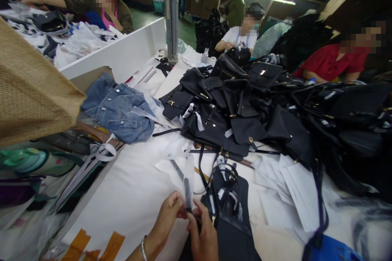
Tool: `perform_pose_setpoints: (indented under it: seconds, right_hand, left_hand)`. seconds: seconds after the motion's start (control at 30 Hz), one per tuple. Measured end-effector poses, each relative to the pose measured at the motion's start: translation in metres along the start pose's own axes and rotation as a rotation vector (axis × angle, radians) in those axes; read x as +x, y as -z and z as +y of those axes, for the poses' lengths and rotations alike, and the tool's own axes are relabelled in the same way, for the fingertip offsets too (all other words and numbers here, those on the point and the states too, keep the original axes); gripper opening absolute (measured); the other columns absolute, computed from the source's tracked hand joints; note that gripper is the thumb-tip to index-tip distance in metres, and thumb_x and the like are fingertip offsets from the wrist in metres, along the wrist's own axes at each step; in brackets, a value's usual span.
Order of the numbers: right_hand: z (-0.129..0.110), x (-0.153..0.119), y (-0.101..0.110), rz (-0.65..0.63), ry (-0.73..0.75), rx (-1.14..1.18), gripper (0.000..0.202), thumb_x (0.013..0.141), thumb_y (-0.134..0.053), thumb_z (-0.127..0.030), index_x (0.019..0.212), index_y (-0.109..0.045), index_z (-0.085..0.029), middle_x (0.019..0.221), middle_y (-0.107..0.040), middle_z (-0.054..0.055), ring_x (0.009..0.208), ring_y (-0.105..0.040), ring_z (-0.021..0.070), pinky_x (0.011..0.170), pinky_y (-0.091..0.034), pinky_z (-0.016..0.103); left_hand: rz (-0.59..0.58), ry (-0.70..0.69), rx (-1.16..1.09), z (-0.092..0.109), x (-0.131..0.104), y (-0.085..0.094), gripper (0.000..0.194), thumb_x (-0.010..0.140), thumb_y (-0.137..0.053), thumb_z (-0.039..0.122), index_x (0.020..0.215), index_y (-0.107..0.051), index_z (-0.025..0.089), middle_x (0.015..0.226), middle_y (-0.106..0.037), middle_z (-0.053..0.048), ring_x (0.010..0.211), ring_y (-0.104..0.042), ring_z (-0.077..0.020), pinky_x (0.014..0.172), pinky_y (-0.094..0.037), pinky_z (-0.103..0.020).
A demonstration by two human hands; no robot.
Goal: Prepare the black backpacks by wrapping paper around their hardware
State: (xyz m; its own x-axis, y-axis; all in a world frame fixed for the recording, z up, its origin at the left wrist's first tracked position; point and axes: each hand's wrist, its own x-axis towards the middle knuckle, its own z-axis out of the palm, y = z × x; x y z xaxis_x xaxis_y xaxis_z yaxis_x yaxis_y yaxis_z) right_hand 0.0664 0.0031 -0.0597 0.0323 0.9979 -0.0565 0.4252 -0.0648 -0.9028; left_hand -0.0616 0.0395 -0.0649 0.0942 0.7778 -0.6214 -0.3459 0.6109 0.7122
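Note:
My left hand, with a bracelet at the wrist, is closed in a pinch at the edge of a white wrapping strip. This strip lies along a narrow dark strap that points away from me. Close beside it, my right hand is closed on the strap's near end, thumb and fingers pressed together. Part of the strap is hidden by the fingers. A black bag lies under and to the right of my right hand, with thin straps and white-wrapped parts on top.
Black bags with gold hardware are heaped across the table's far side. Loose white sheets lie at right. A denim garment and orange tape pieces are at left. Several people sit around the tables; a metal post stands behind.

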Motion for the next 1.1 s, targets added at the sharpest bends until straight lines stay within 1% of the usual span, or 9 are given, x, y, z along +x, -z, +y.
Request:
perform_pose_setpoints:
  seconds: [0.13,0.23,0.37,0.47,0.6,0.7,0.83,0.97,1.1]
  right_hand:
    - [0.0,0.02,0.001,-0.054,-0.288,0.271,0.044,0.089,-0.053,-0.036,0.129,-0.044,-0.02,0.084,-0.06,0.001,0.06,-0.063,0.0134,0.059,-0.055,0.025]
    - [0.007,0.027,-0.005,-0.106,-0.441,0.496,0.052,0.08,-0.063,-0.041,0.124,-0.044,-0.02,0.095,-0.058,0.004,0.059,-0.061,0.0133,0.047,-0.05,0.024]
    - [0.011,0.025,-0.022,-0.253,-0.487,0.617,0.028,0.082,-0.058,-0.043,0.089,-0.05,-0.017,0.07,-0.059,-0.001,0.048,-0.05,0.0089,0.042,-0.038,0.019]
    - [0.007,0.034,-0.026,-0.303,-0.403,0.428,0.02,0.084,-0.054,-0.034,0.073,-0.045,-0.019,0.059,-0.052,-0.005,0.048,-0.047,0.0091,0.046,-0.036,0.019]
    - [0.01,0.076,-0.018,-0.356,-0.125,-0.038,0.008,0.08,-0.053,-0.017,0.073,-0.054,-0.019,0.068,-0.056,-0.001,0.066,-0.055,0.014,0.061,-0.041,0.023]
    - [0.019,0.11,-0.024,-0.238,-0.02,-0.326,0.008,0.081,-0.054,-0.017,0.081,-0.062,-0.019,0.089,-0.061,0.005,0.084,-0.059,0.0183,0.077,-0.043,0.027]
    - [0.036,0.126,-0.056,-0.184,-0.008,-0.588,0.01,0.079,-0.056,-0.013,0.084,-0.064,-0.016,0.103,-0.062,0.012,0.097,-0.059,0.0249,0.084,-0.044,0.032]
    - [0.05,0.123,-0.077,-0.163,-0.072,-0.585,0.029,0.077,-0.049,-0.005,0.104,-0.059,-0.011,0.101,-0.065,0.014,0.094,-0.063,0.0254,0.078,-0.046,0.031]
    - [0.054,0.122,-0.055,-0.176,-0.127,-0.409,0.032,0.074,-0.054,-0.01,0.105,-0.06,-0.012,0.083,-0.068,0.007,0.08,-0.066,0.0221,0.069,-0.045,0.027]
  left_hand:
    - [-0.096,-0.073,0.039,-0.006,-0.002,0.0,0.035,0.084,-0.057,0.051,0.072,-0.052,0.018,0.065,-0.056,0.002,0.062,-0.055,-0.0134,0.064,-0.046,-0.026]
    - [-0.045,-0.125,0.098,-0.01,-0.004,0.003,0.037,0.084,-0.056,0.053,0.073,-0.054,0.018,0.067,-0.059,0.0,0.066,-0.057,-0.0154,0.067,-0.047,-0.027]
    - [0.075,-0.153,0.112,-0.019,-0.006,0.011,0.036,0.081,-0.059,0.055,0.078,-0.057,0.019,0.069,-0.058,0.0,0.065,-0.056,-0.0159,0.06,-0.047,-0.025]
    - [0.112,-0.164,0.13,-0.031,-0.006,0.019,0.031,0.084,-0.057,0.051,0.082,-0.058,0.02,0.073,-0.059,0.0,0.067,-0.057,-0.0165,0.061,-0.048,-0.025]
    - [0.101,-0.187,0.374,-0.033,0.001,0.038,0.029,0.089,-0.05,0.046,0.081,-0.061,0.02,0.084,-0.065,-0.004,0.079,-0.061,-0.02,0.071,-0.049,-0.029]
    - [0.204,-0.376,0.641,-0.021,0.014,0.052,0.024,0.093,-0.044,0.038,0.093,-0.062,0.023,0.11,-0.063,-0.007,0.104,-0.059,-0.0228,0.09,-0.047,-0.033]
    - [0.37,-0.63,0.946,-0.009,0.045,0.065,0.033,0.094,-0.038,0.029,0.125,-0.048,0.021,0.14,-0.043,-0.01,0.132,-0.041,-0.0237,0.108,-0.036,-0.04]
    - [0.404,-0.656,1.147,-0.022,0.078,0.084,0.046,0.093,-0.037,0.026,0.139,-0.035,0.018,0.147,-0.034,-0.013,0.137,-0.033,-0.0255,0.111,-0.035,-0.044]
    - [0.41,-0.663,1.217,-0.043,0.099,0.105,0.035,0.093,-0.037,0.026,0.124,-0.05,0.015,0.138,-0.043,-0.016,0.132,-0.04,-0.0274,0.11,-0.037,-0.046]
